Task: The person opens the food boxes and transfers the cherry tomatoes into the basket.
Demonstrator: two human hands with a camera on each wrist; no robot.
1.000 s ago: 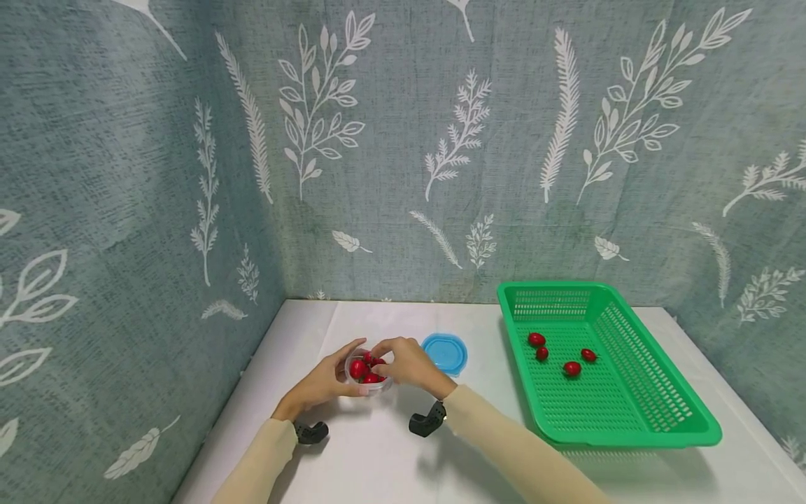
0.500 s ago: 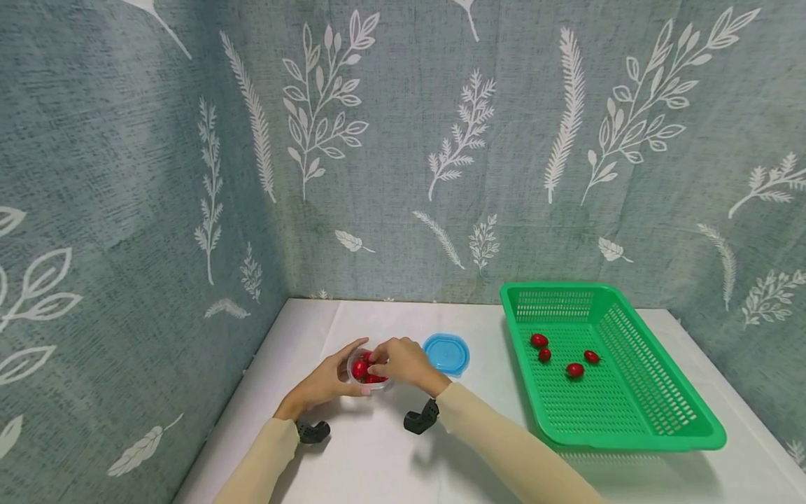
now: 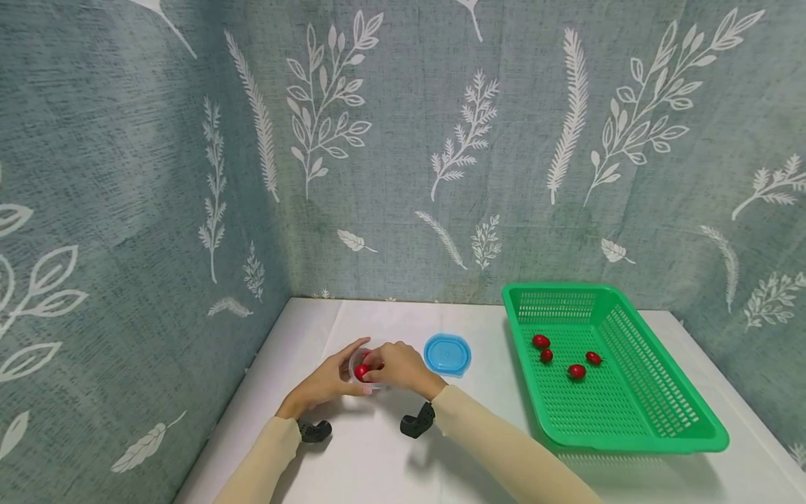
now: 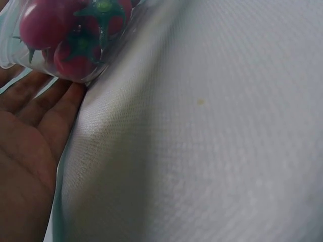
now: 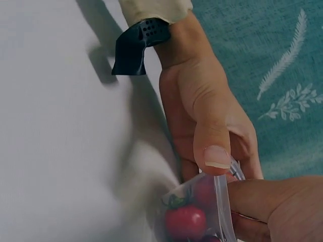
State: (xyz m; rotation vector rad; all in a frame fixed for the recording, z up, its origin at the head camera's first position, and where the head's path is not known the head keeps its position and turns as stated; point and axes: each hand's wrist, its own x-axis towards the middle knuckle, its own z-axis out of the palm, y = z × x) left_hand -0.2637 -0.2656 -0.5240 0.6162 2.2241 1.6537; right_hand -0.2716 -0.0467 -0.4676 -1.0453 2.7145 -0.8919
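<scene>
A small clear container [image 3: 359,362] of red cherry tomatoes [image 5: 185,222] stands on the white table [image 3: 378,462], left of centre. My left hand [image 3: 345,374] grips it, thumb on the near rim [image 5: 212,154] and fingers [image 4: 35,121] under its side. My right hand [image 3: 373,364] is curled over the opening from the right, with its thumb [image 5: 252,201] against the container wall. Its fingertips are hidden, so I cannot tell whether they hold a tomato. In the left wrist view the container [image 4: 70,35] fills the top left corner.
A blue lid [image 3: 447,355] lies just right of the hands. A green perforated basket [image 3: 655,434] stands at the right with several loose tomatoes [image 3: 576,371] in it. Leaf-patterned fabric walls [image 3: 157,210] close off the back and left.
My right hand has slid left over the container and now covers most of the tomatoes. The left hand and the basket have stayed in place.
</scene>
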